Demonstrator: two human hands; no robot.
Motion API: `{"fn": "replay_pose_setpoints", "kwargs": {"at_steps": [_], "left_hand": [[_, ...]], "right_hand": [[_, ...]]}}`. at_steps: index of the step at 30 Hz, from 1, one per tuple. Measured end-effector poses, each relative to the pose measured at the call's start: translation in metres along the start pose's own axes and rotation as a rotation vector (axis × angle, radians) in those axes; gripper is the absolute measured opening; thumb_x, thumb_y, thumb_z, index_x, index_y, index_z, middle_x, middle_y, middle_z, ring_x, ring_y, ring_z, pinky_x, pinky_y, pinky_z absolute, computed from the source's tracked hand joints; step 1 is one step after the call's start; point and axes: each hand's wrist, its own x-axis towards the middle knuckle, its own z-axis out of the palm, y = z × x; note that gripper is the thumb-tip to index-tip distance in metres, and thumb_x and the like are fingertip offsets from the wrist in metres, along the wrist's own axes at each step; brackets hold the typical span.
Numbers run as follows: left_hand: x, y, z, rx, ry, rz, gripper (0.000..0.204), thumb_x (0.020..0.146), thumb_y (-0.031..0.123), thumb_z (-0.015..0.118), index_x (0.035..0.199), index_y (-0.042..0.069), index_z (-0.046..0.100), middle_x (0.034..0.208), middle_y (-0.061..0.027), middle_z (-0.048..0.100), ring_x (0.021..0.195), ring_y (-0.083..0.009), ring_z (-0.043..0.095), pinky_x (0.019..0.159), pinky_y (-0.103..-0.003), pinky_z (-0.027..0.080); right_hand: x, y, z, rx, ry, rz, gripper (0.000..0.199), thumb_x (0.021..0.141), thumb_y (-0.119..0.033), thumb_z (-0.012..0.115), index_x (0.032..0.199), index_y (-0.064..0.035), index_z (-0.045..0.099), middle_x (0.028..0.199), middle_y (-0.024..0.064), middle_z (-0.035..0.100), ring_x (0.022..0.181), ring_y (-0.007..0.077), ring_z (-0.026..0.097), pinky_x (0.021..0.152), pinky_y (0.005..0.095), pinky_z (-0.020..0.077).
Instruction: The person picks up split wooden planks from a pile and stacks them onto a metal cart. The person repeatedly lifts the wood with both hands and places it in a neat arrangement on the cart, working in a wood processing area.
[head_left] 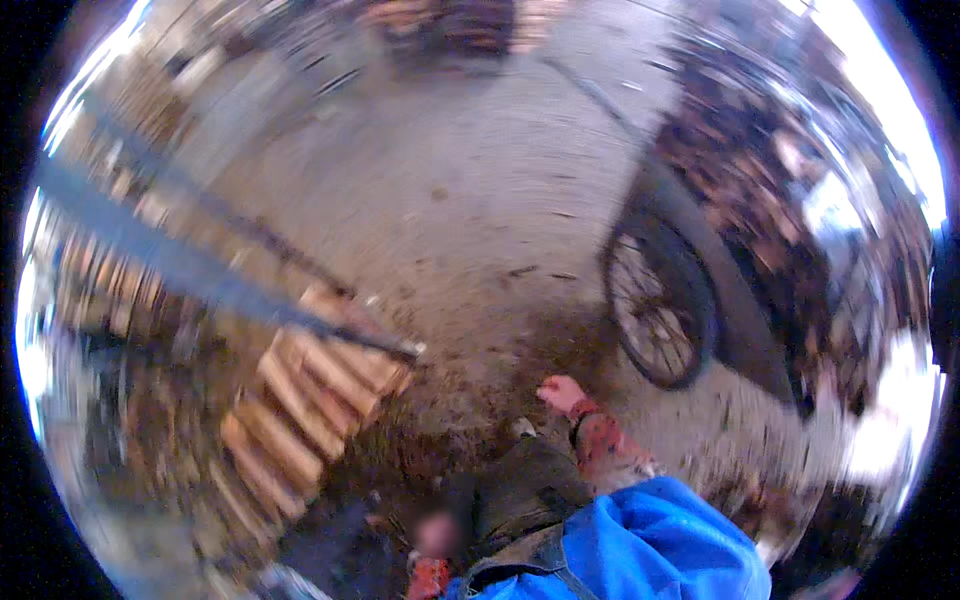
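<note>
My right hand (562, 393) hangs in front of my body, below a patterned red forearm (610, 445). Its fingers look curled in, and nothing shows in them. Low in the picture, close to my dark trousers (525, 490), my left hand (436, 535) is smeared, so its fingers cannot be read. Split firewood (300, 410) lies in a row on the ground to the left, apart from both hands. Nearest to my right hand, off to the right, stands a cart with a spoked wheel (660, 310).
Two long bars (190, 260) slant in from the left down to the firewood. The cart's dark side panel (720, 270) borders a brown heap (750, 170), blurred. More stacked wood (470, 25) stands at the far end of the dirt-strewn grey floor (440, 190).
</note>
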Motion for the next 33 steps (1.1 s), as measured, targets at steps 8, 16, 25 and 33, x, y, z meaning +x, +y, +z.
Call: {"fn": "replay_pose_setpoints", "kwargs": {"at_steps": [8, 16, 25, 33], "left_hand": [[-0.068, -0.056, 0.115, -0.237, 0.668, -0.218, 0.033, 0.077, 0.039, 0.071, 0.081, 0.006, 0.073, 0.072, -0.0068, 0.069, 0.066, -0.0163, 0.065, 0.062, -0.034, 0.051], [-0.103, -0.124, 0.127, -0.516, 0.705, -0.221, 0.038, 0.077, 0.046, 0.069, 0.077, 0.009, 0.074, 0.07, -0.0053, 0.069, 0.063, -0.0143, 0.064, 0.061, -0.032, 0.052], [-0.154, -0.242, 0.155, -0.965, 0.805, -0.152, 0.033, 0.079, 0.035, 0.069, 0.072, 0.003, 0.07, 0.061, -0.006, 0.064, 0.052, -0.0158, 0.058, 0.048, -0.033, 0.045], [-0.219, -0.364, 0.209, -1.398, 0.844, -0.296, 0.028, 0.08, 0.025, 0.066, 0.066, 0.0, 0.066, 0.057, -0.0076, 0.06, 0.051, -0.0161, 0.056, 0.045, -0.032, 0.043]], "right_hand": [[-0.006, -0.064, 0.118, 0.038, -0.616, -0.014, 0.038, 0.082, -0.02, 0.07, 0.109, 0.0048, 0.062, 0.083, 0.0083, 0.067, 0.069, 0.0151, 0.063, 0.059, 0.0289, 0.0509], [0.051, 0.094, 0.123, -0.507, -0.687, -0.123, 0.03, 0.083, -0.029, 0.067, 0.086, 0.0014, 0.066, 0.074, 0.0092, 0.065, 0.057, 0.0192, 0.063, 0.046, 0.0372, 0.0522], [-0.148, -0.02, 0.239, -0.411, -1.005, 0.034, 0.032, 0.082, -0.03, 0.068, 0.094, 0.0, 0.065, 0.078, 0.0109, 0.067, 0.061, 0.023, 0.064, 0.052, 0.0395, 0.0539], [-0.248, -0.055, 0.355, -0.904, -1.033, -0.709, 0.039, 0.082, -0.032, 0.064, 0.1, 0.0024, 0.066, 0.08, 0.0143, 0.069, 0.07, 0.0238, 0.066, 0.063, 0.0363, 0.0512]]}}
